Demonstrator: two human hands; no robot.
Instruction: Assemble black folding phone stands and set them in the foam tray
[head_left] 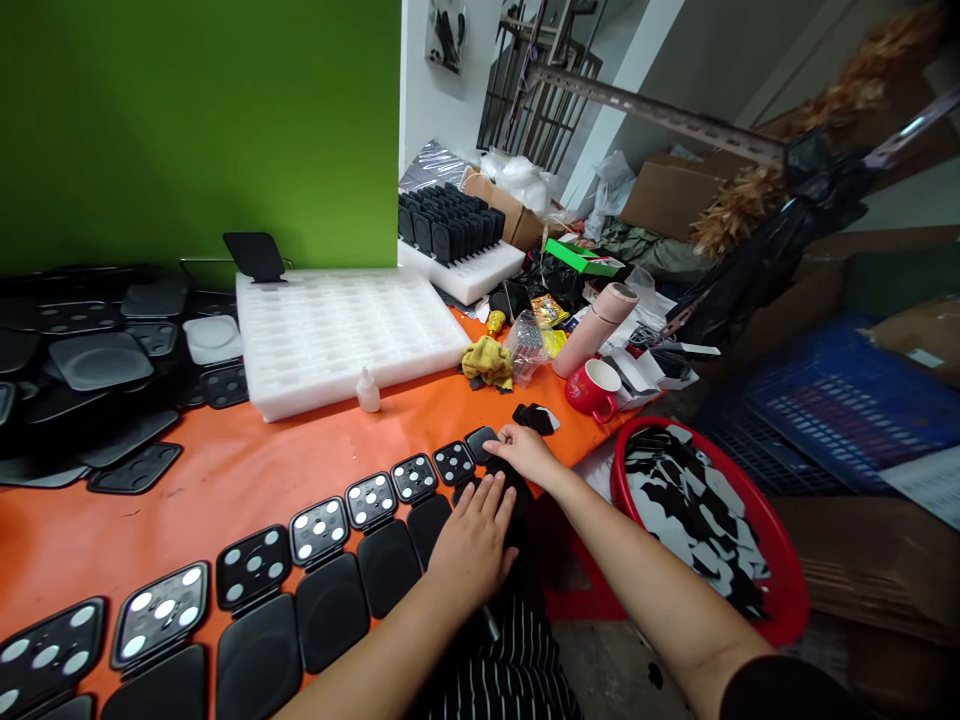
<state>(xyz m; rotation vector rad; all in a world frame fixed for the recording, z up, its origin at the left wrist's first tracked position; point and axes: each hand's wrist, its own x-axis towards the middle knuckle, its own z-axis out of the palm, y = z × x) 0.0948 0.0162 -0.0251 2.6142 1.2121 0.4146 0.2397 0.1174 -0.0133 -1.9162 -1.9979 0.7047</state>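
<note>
A row of hinged black square plates runs along the orange table edge; their upper halves, such as this dotted plate (pixel 319 530), carry white round spots, while lower halves like this plain black pad (pixel 331 610) face up dark. My left hand (pixel 474 540) lies flat with fingers stretched out over the lower pads near the right end of the row. Just beyond it, my right hand (pixel 529 455) is closed at the edge of the last black plate (pixel 480 446), thumb on its surface. The fingertips of that hand are partly hidden.
A white foam tray (pixel 352 340) stands behind, with a small dropper bottle (pixel 367 390) before it. Black plates (pixel 101 360) pile up at left. A yellow cloth (pixel 487 362), pink bottle (pixel 596 330) and red mug (pixel 592 390) stand right. A red basin (pixel 787 600) holds black-and-white scraps.
</note>
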